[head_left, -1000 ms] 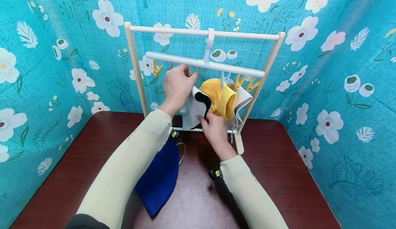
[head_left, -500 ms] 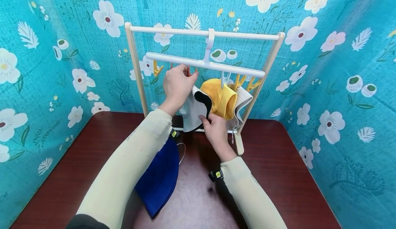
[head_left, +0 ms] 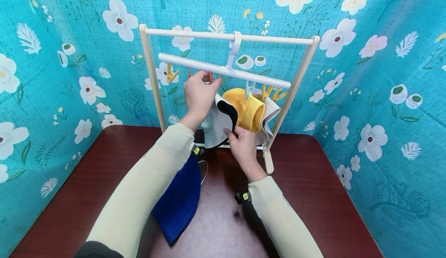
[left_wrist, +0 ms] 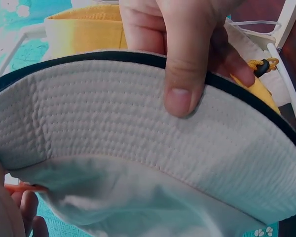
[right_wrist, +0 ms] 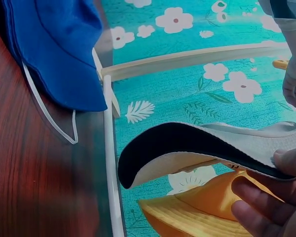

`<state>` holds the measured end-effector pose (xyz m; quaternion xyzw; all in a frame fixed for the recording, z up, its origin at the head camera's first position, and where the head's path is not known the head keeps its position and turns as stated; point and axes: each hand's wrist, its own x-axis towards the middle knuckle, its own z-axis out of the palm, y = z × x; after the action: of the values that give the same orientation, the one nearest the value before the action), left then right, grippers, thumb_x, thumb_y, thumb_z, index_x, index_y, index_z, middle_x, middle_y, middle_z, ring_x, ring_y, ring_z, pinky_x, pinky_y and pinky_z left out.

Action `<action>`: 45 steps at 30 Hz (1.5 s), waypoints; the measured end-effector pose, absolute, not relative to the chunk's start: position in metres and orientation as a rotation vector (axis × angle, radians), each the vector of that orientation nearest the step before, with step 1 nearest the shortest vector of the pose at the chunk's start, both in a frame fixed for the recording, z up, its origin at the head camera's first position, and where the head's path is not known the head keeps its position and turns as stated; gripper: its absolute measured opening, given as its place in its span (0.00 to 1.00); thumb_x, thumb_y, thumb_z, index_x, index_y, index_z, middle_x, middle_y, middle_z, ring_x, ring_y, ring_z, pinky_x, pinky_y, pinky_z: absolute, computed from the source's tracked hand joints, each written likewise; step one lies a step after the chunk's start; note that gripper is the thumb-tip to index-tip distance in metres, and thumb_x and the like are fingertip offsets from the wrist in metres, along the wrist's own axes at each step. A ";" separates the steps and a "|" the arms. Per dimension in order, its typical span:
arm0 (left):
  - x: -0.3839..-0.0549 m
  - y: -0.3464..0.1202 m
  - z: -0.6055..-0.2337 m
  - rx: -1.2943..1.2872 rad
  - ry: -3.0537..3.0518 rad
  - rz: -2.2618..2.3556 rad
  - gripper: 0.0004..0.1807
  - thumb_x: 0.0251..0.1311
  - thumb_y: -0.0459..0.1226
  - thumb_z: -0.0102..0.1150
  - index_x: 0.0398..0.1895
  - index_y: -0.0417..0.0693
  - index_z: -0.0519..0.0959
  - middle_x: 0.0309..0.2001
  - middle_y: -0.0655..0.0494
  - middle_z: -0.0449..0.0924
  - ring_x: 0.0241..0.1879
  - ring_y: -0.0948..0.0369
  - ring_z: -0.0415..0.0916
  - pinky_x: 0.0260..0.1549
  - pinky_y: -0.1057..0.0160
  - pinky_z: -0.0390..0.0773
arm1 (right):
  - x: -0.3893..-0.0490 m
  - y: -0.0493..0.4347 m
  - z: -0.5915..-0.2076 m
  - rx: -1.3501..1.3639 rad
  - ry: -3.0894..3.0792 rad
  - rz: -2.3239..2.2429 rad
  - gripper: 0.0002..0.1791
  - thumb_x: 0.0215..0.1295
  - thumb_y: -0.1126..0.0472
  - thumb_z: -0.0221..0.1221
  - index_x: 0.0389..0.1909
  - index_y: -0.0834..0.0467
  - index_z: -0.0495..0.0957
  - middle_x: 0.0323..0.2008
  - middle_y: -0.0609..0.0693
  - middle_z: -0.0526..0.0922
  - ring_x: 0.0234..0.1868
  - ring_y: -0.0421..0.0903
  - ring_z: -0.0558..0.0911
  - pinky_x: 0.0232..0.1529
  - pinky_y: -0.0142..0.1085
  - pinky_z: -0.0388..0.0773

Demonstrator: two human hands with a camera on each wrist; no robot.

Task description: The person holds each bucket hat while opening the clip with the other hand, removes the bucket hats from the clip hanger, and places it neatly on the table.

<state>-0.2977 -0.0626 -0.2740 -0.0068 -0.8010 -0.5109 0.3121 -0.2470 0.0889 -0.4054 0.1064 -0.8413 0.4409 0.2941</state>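
Observation:
My left hand (head_left: 201,95) is up under the white clip hanger (head_left: 209,64), pinching an orange clothespin (left_wrist: 27,187). Below it hangs a light grey bucket hat (left_wrist: 103,108) with a black edge. My right hand (head_left: 243,144) pinches this hat's brim, thumb on the stitched side and fingers behind. In the right wrist view the brim's black underside shows beside the right thumb (right_wrist: 286,162). A yellow bucket hat (head_left: 240,103) hangs just to the right from a pale blue clothespin (head_left: 249,89), with a whitish hat (head_left: 272,113) past it.
A wooden rack (head_left: 302,72) carries the hanger on its top bar. Yellow clothespins (head_left: 170,73) hang near both hanger ends. On the dark red table (head_left: 306,196) a blue hat (head_left: 179,200) with a white cord (head_left: 206,173) lies below the left forearm. Flowered teal cloth (head_left: 115,57) surrounds the table.
The hanger has shifted slightly left, its right end a little lower, and the clothespins and hats moved with it. The grey hat's brim has swung slightly; both hands keep their holds.

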 end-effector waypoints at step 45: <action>-0.293 -0.059 -0.265 0.013 -2.215 -1.413 0.12 0.59 0.48 0.74 0.27 0.53 0.84 0.31 0.61 0.88 0.32 0.68 0.83 0.31 0.64 0.80 | -0.240 0.099 -0.419 0.167 -2.196 1.159 0.15 0.63 0.52 0.71 0.19 0.53 0.86 0.19 0.46 0.86 0.27 0.50 0.86 0.26 0.46 0.75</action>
<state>-0.2933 -0.0585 -0.2654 0.0046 -0.8154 -0.5200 0.2542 -0.2398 0.0994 -0.4187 0.0636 -0.8359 0.4409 0.3207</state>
